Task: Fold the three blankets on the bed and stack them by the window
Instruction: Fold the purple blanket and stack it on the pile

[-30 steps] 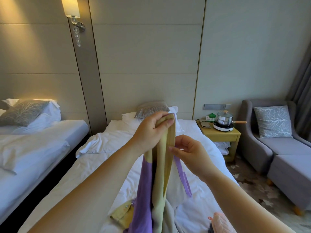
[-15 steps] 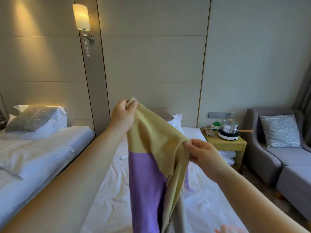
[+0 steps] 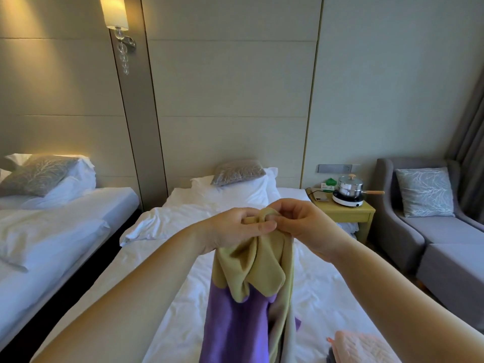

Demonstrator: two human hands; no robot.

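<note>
Centre frame, above the bed (image 3: 314, 310): the yellow-and-purple blanket (image 3: 246, 297) is held up in the air. It hangs in loose folds and runs out of the bottom of the frame.

- The left hand (image 3: 235, 229) and right hand (image 3: 301, 226) meet at the top yellow edge, touching each other.
- Fingers of both hands are curled in tight, pinching a bunched bit of yellow hem between thumb and fingertips. Neither hand is free.
- It cannot be told whether the pinched bits are true corners, because the cloth is too gathered there.

Handling, as a judgement:
- The cloth looks thin, fleece-like, light and fully limp. It has no stiffness, so it will sag wherever it is unsupported.
- It is not fragile and not slippery, so a two-finger pinch is enough.
- Hold at the corners along the hem, not mid-panel, since a mid-panel grip only makes more bunching.
- With the corners matched in one hand, the other can run down the edge to find the fold line.
- The yellow/purple seam is a handy alignment mark.

Progress, as a judgement: early, with this blanket not yet folded flat.
- A pink cloth (image 3: 361, 347) at the lower right of the frame lies on the bed, probably another blanket, only partly in view.
- A third blanket is not identifiable.
- The window itself is not visible. A grey curtain (image 3: 471, 153) at the right edge, behind the sofa (image 3: 445, 244), suggests it is on that side.

Risk: the hanging end could snag on the bed sheet and skew the fold.
</note>
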